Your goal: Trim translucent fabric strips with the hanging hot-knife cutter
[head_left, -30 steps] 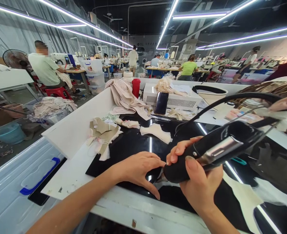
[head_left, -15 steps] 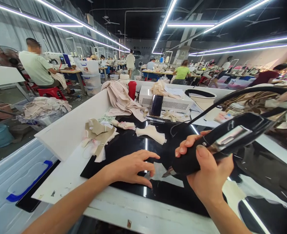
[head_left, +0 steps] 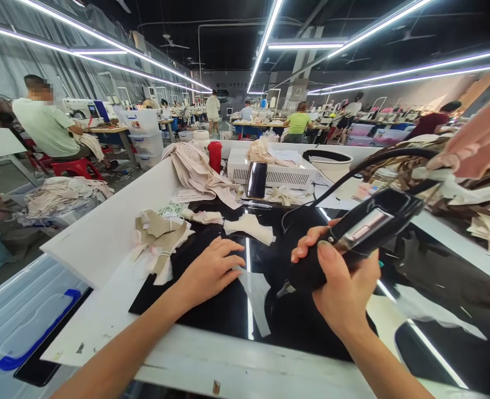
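Observation:
My right hand (head_left: 345, 282) is wrapped round a thick black corded handheld cutter (head_left: 359, 227), thumb on top. Its small pointed metal tip is just above the glossy black board (head_left: 212, 310), right of a thin, translucent white fabric piece (head_left: 256, 296). Beside that piece's upper left corner is my left hand (head_left: 209, 269), palm down with fingers stretched out. The fingertips are at the corner; whether they press on it I cannot tell. Behind lie a cream fabric piece (head_left: 250, 227) and a bundle of tan and white scraps (head_left: 159, 241).
A phone (head_left: 256, 180) leans against a white vented box (head_left: 286, 176) at the back. Left of it are a red cup (head_left: 214, 156) and draped beige fabric (head_left: 199, 166). The cutter's black cable (head_left: 336, 188) arches over the right side. Several people sit at sewing machines beyond.
The translucent piece has turned so that its long side runs toward me. My left hand has shifted left and slightly up. The cutter stays in my right hand; the whole view has shifted a little.

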Available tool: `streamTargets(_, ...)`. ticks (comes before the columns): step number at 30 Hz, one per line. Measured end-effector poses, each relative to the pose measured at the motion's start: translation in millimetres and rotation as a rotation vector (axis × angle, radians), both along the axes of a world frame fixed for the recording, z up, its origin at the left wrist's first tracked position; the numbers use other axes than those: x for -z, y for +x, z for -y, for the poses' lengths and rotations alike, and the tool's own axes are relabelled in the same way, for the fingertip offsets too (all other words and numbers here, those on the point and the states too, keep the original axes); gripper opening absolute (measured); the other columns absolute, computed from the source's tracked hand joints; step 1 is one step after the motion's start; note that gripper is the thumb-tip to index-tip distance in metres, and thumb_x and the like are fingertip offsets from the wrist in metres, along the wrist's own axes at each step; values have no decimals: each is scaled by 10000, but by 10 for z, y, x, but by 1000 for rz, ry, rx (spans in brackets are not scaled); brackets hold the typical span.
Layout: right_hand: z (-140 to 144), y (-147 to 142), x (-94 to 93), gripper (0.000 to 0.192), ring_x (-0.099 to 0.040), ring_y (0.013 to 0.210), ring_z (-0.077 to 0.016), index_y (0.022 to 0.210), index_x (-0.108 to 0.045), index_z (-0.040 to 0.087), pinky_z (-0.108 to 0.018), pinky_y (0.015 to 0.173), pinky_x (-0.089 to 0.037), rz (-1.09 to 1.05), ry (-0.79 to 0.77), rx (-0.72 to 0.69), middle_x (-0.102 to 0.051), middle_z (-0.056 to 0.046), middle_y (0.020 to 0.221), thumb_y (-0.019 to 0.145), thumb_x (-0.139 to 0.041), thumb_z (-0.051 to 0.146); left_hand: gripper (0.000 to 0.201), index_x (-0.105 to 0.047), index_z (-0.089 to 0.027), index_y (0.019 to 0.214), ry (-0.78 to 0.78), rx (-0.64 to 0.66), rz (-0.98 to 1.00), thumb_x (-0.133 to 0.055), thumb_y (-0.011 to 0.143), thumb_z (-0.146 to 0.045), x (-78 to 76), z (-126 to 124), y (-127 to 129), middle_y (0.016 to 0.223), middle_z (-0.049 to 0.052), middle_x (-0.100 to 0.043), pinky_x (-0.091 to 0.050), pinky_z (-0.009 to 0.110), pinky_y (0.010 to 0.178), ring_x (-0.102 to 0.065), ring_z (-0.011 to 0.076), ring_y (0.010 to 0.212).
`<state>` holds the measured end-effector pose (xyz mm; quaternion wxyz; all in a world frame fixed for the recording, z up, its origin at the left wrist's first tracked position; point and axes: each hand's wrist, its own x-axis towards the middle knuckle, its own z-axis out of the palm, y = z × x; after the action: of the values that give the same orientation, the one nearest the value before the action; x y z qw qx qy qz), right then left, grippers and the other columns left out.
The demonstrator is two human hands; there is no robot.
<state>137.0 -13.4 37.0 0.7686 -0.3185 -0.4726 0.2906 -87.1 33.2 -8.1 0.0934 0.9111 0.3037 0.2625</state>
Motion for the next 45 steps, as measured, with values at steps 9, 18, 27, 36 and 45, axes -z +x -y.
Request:
streamTargets(9,-26,-124,45,348,-630,633,-133,1120,-563,285,-305,606,-558,0,27,-23,-663,55,853,883,-813,335,654,-696,-188,1286,-266,167,16,-919,760,-507,101,276,301,1309,104,-683,-514,438,1060,-632,286,1172)
streamTargets(18,-63,-170,88,339,-632,643,-137,1107,-558,282,-311,612,-552,-4,30,-49,-667,54,853,885,-809,334,693,-660,-186,1365,-316,175,-21,-874,806,-535,101,257,242,1381,111,-645,-484,432,1108,-599,301,1258)
streamTargets(27,-59,-165,109,328,-623,632,-141,1070,-546,282,-323,619,-555,0,17,-38,-655,54,842,882,-808,338,704,-644,-204,1395,-335,193,-20,-868,814,-533,88,249,240,1392,114,-638,-490,434,1101,-597,306,1269)
streamTargets(36,31,-190,76,353,-627,628,-143,1135,-573,283,-318,600,-570,-47,-3,-72,-655,47,838,875,-808,326,684,-663,-220,1368,-348,200,-16,-880,798,-529,78,251,232,1381,108,-644,-490,437,1089,-599,310,1249)
streamTargets(45,116,-213,88,339,-634,636,-145,1128,-577,295,-303,558,-569,-46,-24,-124,-666,41,849,884,-812,316,680,-655,-234,1387,-344,212,-11,-861,817,-540,100,238,222,1402,125,-633,-477,452,1102,-595,319,1279)
